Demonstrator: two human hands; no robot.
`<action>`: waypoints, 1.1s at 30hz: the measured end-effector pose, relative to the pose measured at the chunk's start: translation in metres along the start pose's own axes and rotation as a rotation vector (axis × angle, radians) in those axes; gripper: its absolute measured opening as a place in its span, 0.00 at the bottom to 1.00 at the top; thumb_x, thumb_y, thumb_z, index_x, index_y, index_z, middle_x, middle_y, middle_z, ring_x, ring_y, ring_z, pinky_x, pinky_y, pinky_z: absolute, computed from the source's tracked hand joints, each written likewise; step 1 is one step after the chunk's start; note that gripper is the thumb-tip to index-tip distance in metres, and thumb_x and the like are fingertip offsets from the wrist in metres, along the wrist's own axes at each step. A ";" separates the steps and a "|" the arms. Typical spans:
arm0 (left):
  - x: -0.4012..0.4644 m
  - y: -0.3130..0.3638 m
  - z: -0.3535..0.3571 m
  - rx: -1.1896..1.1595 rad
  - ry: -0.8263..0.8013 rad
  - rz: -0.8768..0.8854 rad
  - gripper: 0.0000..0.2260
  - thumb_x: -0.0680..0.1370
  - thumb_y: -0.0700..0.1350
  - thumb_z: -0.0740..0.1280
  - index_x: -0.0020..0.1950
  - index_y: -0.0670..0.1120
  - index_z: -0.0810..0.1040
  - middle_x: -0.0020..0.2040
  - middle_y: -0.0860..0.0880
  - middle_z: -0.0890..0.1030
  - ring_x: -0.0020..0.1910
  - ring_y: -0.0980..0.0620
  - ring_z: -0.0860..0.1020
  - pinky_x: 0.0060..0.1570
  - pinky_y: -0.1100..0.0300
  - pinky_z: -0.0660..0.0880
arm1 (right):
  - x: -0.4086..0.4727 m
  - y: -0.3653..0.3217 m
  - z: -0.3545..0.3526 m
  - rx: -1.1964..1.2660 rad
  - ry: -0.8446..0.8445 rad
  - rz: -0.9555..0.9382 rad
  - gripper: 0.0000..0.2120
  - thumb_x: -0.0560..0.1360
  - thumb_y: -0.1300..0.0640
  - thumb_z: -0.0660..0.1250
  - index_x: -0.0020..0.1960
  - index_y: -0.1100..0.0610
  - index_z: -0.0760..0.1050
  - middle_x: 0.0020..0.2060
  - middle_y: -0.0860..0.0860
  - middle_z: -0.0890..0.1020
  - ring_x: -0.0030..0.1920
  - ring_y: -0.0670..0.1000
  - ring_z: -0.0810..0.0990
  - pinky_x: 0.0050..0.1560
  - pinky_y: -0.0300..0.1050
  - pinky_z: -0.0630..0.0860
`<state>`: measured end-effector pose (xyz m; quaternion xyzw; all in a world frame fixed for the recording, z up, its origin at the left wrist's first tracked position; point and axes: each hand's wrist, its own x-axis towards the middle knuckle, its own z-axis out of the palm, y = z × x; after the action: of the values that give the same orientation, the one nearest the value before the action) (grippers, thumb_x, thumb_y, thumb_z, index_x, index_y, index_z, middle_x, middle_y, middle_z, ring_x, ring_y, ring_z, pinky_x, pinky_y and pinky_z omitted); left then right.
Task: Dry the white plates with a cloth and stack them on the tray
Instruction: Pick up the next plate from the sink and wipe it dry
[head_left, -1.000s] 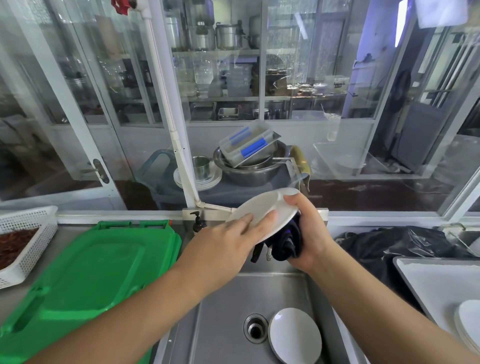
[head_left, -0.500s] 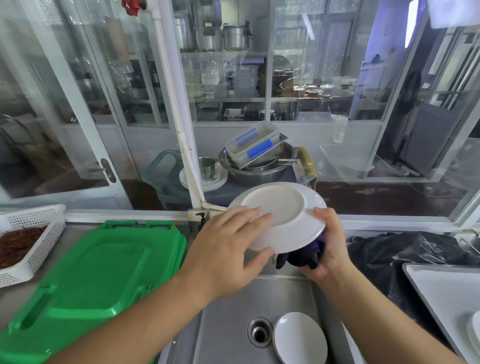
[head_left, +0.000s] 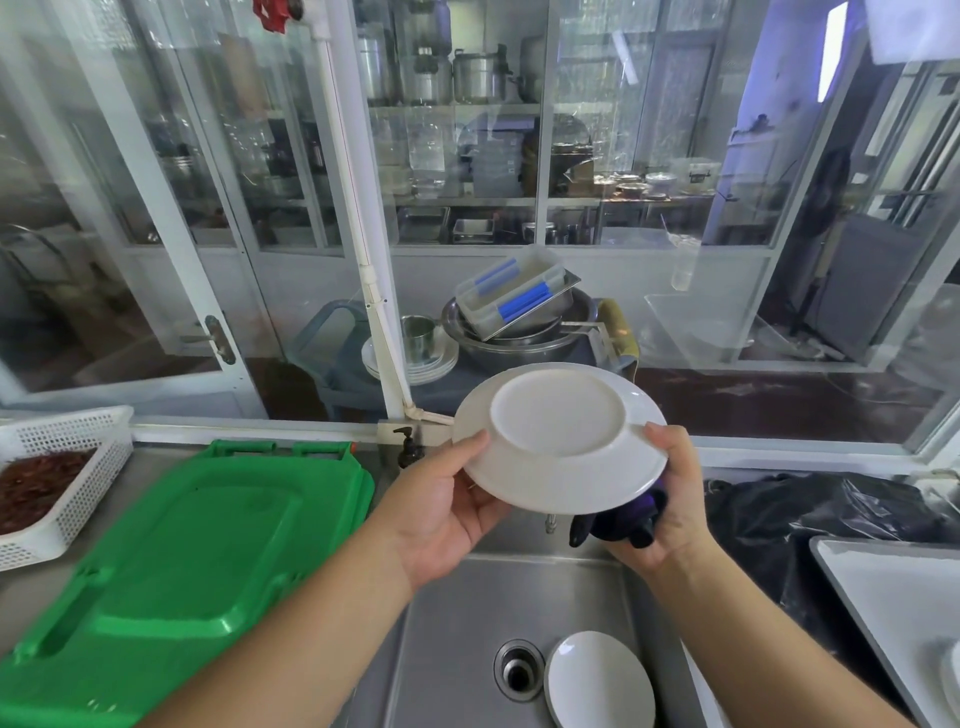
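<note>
While underside-up, plate (head_left: 558, 436) between both hands.

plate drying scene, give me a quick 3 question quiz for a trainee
1. True or false: the held plate shows its underside to the camera.
2. Which hand holds the dark cloth? A left hand B right hand
3. Fill in: a second white plate lies in the ___, beside the drain.

Key: 1 true; 2 B; 3 sink
</note>
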<state>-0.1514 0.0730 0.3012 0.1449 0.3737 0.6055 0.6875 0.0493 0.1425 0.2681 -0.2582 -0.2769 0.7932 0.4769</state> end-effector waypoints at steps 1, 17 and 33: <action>0.000 -0.003 0.001 -0.028 -0.001 0.008 0.23 0.73 0.42 0.73 0.67 0.41 0.78 0.58 0.41 0.86 0.49 0.45 0.87 0.39 0.53 0.85 | 0.000 0.001 -0.002 -0.001 0.010 -0.004 0.24 0.64 0.42 0.71 0.53 0.54 0.89 0.50 0.60 0.86 0.45 0.65 0.85 0.38 0.55 0.81; -0.009 0.016 -0.015 0.258 0.031 0.225 0.12 0.80 0.35 0.66 0.63 0.40 0.80 0.55 0.40 0.86 0.51 0.45 0.85 0.40 0.53 0.86 | 0.016 -0.032 -0.013 -0.140 0.481 0.001 0.13 0.80 0.49 0.68 0.57 0.58 0.80 0.49 0.59 0.82 0.48 0.58 0.83 0.57 0.56 0.83; -0.019 0.000 -0.004 0.659 -0.127 0.315 0.12 0.81 0.35 0.69 0.49 0.50 0.88 0.48 0.46 0.88 0.46 0.50 0.86 0.40 0.57 0.82 | -0.005 -0.009 0.082 -1.580 -0.081 -0.916 0.16 0.76 0.53 0.73 0.63 0.49 0.83 0.56 0.46 0.82 0.56 0.50 0.80 0.57 0.42 0.76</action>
<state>-0.1535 0.0537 0.3049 0.4515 0.4783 0.5410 0.5241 0.0022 0.1259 0.3334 -0.3464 -0.8312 0.1143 0.4195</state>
